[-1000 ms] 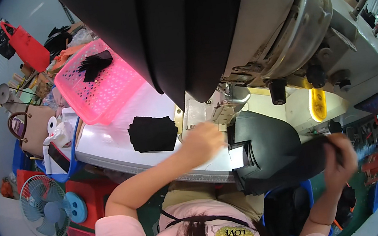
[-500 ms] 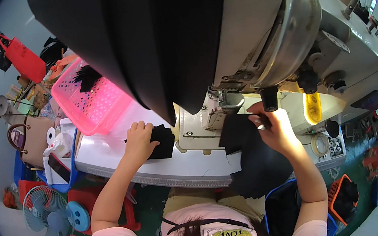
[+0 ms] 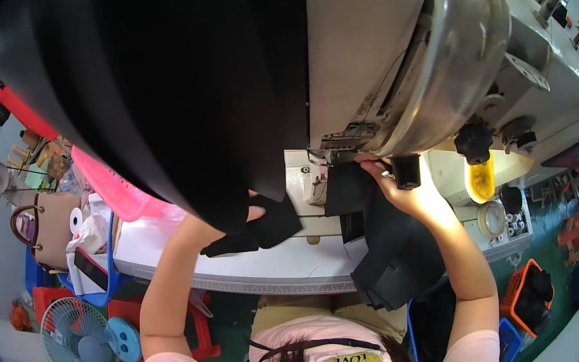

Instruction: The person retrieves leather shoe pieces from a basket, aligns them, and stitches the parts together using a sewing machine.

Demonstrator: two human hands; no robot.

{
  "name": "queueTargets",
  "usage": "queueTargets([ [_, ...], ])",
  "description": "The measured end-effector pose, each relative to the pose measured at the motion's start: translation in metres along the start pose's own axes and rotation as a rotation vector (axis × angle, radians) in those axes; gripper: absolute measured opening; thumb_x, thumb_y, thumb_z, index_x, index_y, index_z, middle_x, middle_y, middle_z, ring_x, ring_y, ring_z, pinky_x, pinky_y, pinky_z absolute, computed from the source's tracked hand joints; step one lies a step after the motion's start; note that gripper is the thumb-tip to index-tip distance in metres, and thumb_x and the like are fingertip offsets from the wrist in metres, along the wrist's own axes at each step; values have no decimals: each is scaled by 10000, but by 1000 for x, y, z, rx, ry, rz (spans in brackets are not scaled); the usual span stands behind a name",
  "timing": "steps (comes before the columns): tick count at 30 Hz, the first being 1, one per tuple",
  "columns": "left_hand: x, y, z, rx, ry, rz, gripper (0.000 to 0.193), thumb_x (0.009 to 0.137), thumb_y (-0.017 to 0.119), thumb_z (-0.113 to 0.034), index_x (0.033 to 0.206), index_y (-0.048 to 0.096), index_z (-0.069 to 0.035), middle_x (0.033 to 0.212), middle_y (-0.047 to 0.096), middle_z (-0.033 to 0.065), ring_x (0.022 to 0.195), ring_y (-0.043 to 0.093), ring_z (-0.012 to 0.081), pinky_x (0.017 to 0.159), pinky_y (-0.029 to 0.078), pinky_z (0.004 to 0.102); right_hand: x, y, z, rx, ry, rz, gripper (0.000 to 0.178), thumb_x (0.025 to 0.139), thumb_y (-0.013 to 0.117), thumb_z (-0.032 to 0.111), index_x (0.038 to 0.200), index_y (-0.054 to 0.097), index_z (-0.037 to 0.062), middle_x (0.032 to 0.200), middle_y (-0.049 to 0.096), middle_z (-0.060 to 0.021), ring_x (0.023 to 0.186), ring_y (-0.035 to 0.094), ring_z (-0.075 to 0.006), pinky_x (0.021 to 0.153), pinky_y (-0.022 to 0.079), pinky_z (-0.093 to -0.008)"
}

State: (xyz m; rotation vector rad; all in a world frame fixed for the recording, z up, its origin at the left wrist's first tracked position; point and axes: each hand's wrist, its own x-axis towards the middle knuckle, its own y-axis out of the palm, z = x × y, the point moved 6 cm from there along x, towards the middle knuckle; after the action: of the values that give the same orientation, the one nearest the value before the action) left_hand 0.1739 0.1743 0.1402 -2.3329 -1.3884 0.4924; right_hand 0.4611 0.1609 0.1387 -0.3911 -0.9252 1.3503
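At the left of the sewing machine (image 3: 388, 41), my left hand (image 3: 239, 219) is closed on a black fabric piece (image 3: 279, 221). The machine's dark foreground part hides most of its fingers. More black fabric (image 3: 232, 244) lies beneath that hand on the table. Beside the needle area, my right hand (image 3: 400, 191) has its fingers closed at the edge of a second stretch of black fabric (image 3: 402, 243). This fabric reaches toward the presser area and hangs in layers over the table's front edge. The black knob partly covers the right fingers.
A pink basket (image 3: 116, 187) stands at the left of the white table (image 3: 272, 266). Further left are a beige handbag (image 3: 59, 224) and a fan (image 3: 79, 344). An orange crate (image 3: 524, 300) with dark contents sits low at the right. A yellow light (image 3: 480, 180) hangs under the machine.
My left hand has moved right, shifting a black fabric piece toward the machine. My right hand has moved slightly left with its fabric. The view has shifted, with the machine covering more of it.
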Motion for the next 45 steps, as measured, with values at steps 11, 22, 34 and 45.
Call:
queueTargets([
  [11, 51, 37, -59, 195, -102, -138, 492, 681, 733, -412, 990, 655, -37, 866, 666, 64, 768, 611, 160, 715, 443, 229, 2, 6, -5, -475, -355, -71, 281, 849, 602, 228, 1092, 579, 89, 1049, 615, -68, 980, 586, -226, 848, 461, -385],
  [22, 70, 52, -12, -271, -238, -10, 377, 725, 731, -274, 1003, 654, -32, 900, 657, 76, 793, 588, 146, 714, 431, 223, 0, 9, 4, -480, -357, 34, 399, 883, 550, 328, 1191, 511, 78, 1148, 560, -82, 1081, 526, -191, 918, 431, -354],
  [34, 70, 55, -25, -471, -5, 43, 364, 743, 722, -254, 1001, 627, -16, 895, 640, 82, 790, 580, 159, 721, 441, 241, 0, 24, -52, -286, -65, 225, 292, 924, 470, 277, 1158, 570, 133, 1139, 587, -54, 1096, 536, -181, 944, 409, -339],
  [45, 52, 46, -43, -79, 389, -283, 368, 749, 717, -263, 993, 610, -9, 902, 630, 102, 800, 581, 185, 739, 448, 264, -38, 8, 61, -169, -644, -264, 667, 538, 838, 311, 1104, 590, 60, 1163, 513, -208, 753, 625, -266, 641, 512, -299],
])
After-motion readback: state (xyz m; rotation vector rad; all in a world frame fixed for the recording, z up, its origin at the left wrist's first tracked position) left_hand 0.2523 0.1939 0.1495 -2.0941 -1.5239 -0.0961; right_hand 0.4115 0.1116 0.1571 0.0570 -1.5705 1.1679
